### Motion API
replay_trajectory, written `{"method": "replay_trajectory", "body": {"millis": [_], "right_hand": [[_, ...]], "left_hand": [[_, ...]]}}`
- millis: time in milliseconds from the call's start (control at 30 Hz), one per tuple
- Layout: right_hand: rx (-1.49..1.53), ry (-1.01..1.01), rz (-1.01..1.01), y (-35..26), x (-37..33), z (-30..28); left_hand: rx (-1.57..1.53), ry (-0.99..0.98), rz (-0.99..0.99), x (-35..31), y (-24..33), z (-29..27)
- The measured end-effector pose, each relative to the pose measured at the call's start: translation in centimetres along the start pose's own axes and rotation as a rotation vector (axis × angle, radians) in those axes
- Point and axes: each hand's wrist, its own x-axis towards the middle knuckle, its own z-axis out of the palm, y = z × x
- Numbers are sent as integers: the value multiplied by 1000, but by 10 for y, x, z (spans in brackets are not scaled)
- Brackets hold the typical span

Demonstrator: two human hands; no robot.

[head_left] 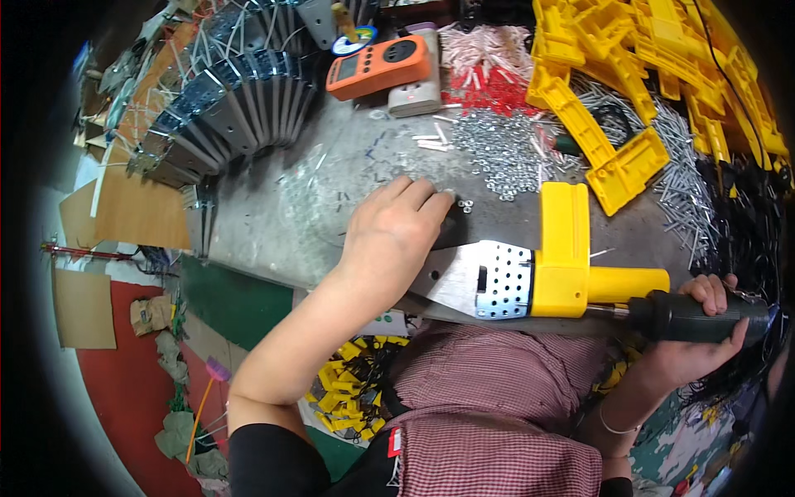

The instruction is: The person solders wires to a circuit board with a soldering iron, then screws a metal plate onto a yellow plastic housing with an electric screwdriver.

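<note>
A yellow-bodied tool with a flat perforated metal plate lies across the near edge of the grey workbench. My left hand rests palm down on the plate's left end, fingers reaching toward small nuts on the bench. My right hand is closed around a dark-handled screwdriver, whose shaft points left into the yellow body's end.
A row of grey metal plates stands at the back left. An orange meter lies at the back. Piles of screws and nuts, several yellow plastic housings and black cables fill the right.
</note>
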Motion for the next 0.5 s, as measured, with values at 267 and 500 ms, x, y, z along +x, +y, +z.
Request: {"method": "replay_trajectory", "body": {"millis": [267,500], "right_hand": [[-54,14,-6,-2,0,5],[-113,66,-33,1,3,6]], "left_hand": [[430,-253,249,28,20,1],[65,-157,180,43,0,0]]}}
